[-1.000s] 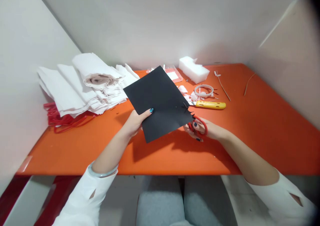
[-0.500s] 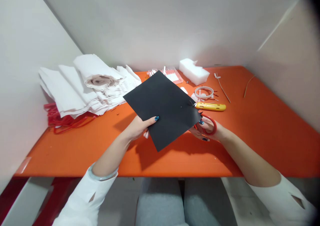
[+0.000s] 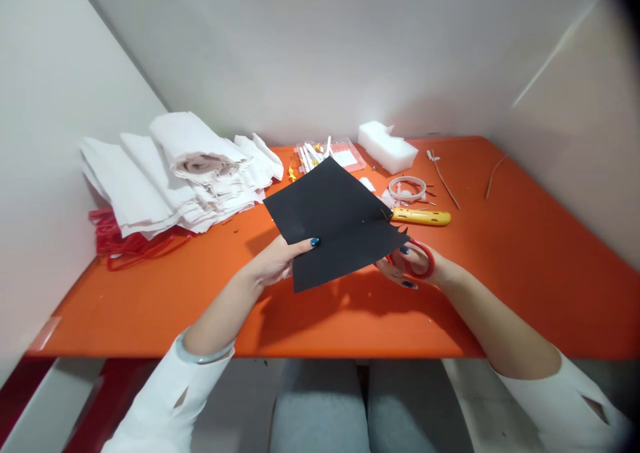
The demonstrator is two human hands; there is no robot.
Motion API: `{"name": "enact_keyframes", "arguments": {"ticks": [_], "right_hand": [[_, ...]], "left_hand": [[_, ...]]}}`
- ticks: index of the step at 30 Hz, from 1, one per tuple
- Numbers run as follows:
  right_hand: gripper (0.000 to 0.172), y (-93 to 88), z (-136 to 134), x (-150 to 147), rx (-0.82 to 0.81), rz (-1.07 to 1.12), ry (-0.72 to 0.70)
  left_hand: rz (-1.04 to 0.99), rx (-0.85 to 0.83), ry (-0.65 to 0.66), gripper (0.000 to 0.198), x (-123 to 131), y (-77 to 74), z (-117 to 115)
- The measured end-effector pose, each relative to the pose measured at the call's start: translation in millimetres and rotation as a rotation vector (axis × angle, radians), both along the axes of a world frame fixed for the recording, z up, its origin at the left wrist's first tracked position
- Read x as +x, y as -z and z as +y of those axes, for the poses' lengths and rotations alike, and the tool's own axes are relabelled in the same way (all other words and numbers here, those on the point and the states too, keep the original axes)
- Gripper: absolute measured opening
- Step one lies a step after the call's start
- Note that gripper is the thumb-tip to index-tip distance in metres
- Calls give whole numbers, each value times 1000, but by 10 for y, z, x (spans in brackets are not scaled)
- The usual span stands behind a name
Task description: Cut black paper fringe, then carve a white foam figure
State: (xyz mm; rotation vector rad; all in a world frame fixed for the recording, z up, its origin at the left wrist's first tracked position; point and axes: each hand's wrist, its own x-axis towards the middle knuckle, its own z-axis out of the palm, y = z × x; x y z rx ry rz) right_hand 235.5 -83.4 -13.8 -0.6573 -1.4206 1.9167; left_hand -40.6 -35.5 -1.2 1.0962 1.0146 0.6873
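A: What is the left hand (image 3: 277, 263) holding?

B: It is pinching the black sheet (image 3: 335, 223), with the thumb on top and the fingers folded under. The sheet is thin, flat and smooth, with four corners. It is hanging tilted in the air over the near middle of the orange tabletop (image 3: 500, 259).

A: And the right hand (image 3: 420, 269)?

B: It is gripping the red scissors (image 3: 419, 258). Its fingers are curling through the round handle loops. The scissors are meeting the sheet's right edge, where the paper is looking jagged. I cannot tell how wide the blades are standing.

A: What is sitting at the back?

B: A clear flat tray (image 3: 345, 156) is sitting by the far edge, and thin white sticks (image 3: 313, 153) are lying in it. A chunky white foam block (image 3: 387, 146) is sitting just beside it.

A: And nearer?

B: A long yellow cutter (image 3: 420, 217) is lying just behind the scissors, and a thin white ring (image 3: 407, 187) is lying behind that.

A: What about the far left corner?

B: A soft, floppy pile of white sheets (image 3: 175, 179) is spreading out there, and red strips (image 3: 125, 243) are peeking out from under it.
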Motion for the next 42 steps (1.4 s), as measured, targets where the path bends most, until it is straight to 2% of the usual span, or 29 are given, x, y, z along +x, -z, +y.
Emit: {"name": "enact_keyframes", "arguments": {"ticks": [3,8,14,22,25,33,40,42], "right_hand": [[43,63,23,-53,37,-25,89],[36,181,34,-78,40,3,207],[40,236,40,-72,27,-49,270],[37,338,29,-130,-47,-86,399],[40,348,12,-171,-46,-88,428],[30,339,-26,-305,-72,-74,517],[46,351,-4,-383,-69,3,476],[44,359,-12,-393,-52,6,477]], "left_hand": [[112,30,18,31,-12,55,10],[274,168,91,50,-12,15,-36],[364,132,246,55,41,-129,-133],[444,106,341,59,51,-145,-181],[504,105,354,63,57,-106,-205],[554,69,376,67,30,99,-212],[602,14,404,67,33,76,-242],[588,40,437,66,32,67,-250]]}}
